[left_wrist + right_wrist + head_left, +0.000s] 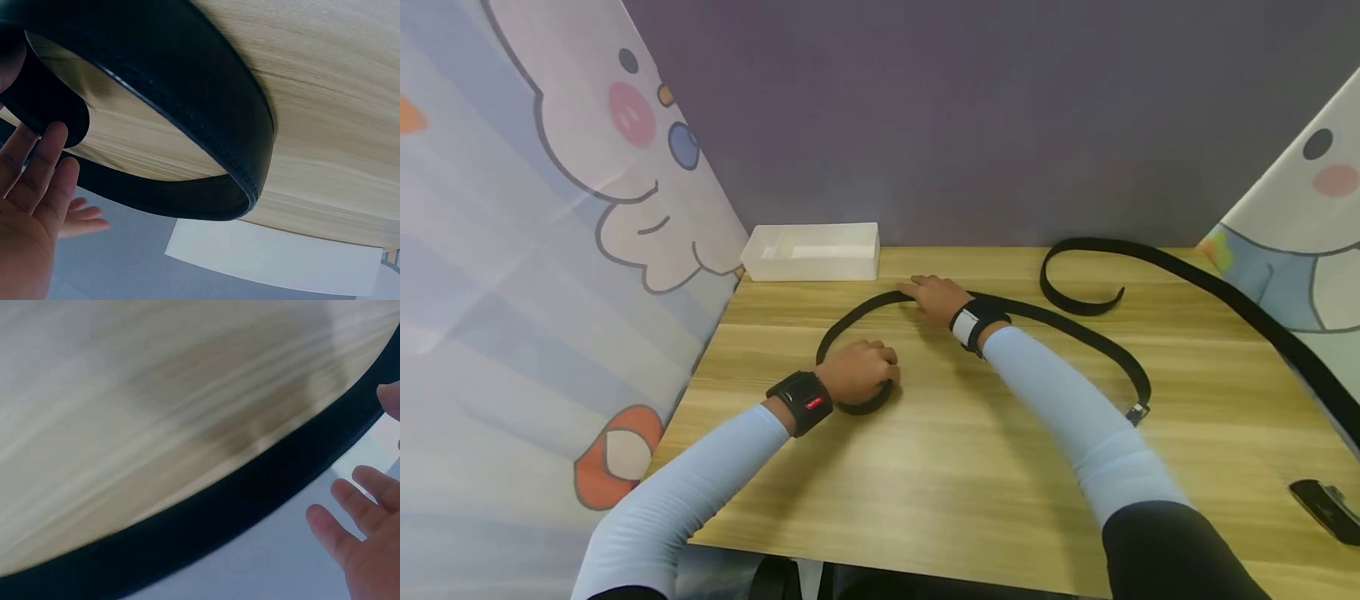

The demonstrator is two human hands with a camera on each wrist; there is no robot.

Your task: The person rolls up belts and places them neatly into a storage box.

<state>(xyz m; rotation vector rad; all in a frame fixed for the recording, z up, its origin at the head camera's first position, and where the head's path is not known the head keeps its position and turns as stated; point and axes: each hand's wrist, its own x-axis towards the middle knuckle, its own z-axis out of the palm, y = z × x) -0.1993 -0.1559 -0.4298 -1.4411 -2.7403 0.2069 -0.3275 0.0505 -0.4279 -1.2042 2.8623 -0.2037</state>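
Pinching the rounded end of a black belt point(194, 81) between thumb and fingers, a person's left hand point(857, 372) is at work over a wood-grain bench point(925, 483). From this hand the belt bends round in an open loop, standing on its edge, first towards the person, then out to the left and away.

Beyond the left hand and to its right, the right hand point(938, 300) touches the far side of the loop. Its thumb lies over the inner face of the strap and its fingers are loosely spread past the outer edge, not wrapped round it.

To the right of the right hand, the same belt sweeps on and curves back towards the person, ending at a metal buckle point(1138, 412) just beside the right forearm. Both wrists wear dark bands point(801, 402), with light blue sleeves point(700, 475) behind them.

Ahead of the left hand, at the bench's far edge, stands a shallow white box point(812, 267). Well to the right of both hands lies a second belt point(1262, 325), its tip curled, its own buckle near the bench's right side. A grey wall point(970, 117) rises behind.
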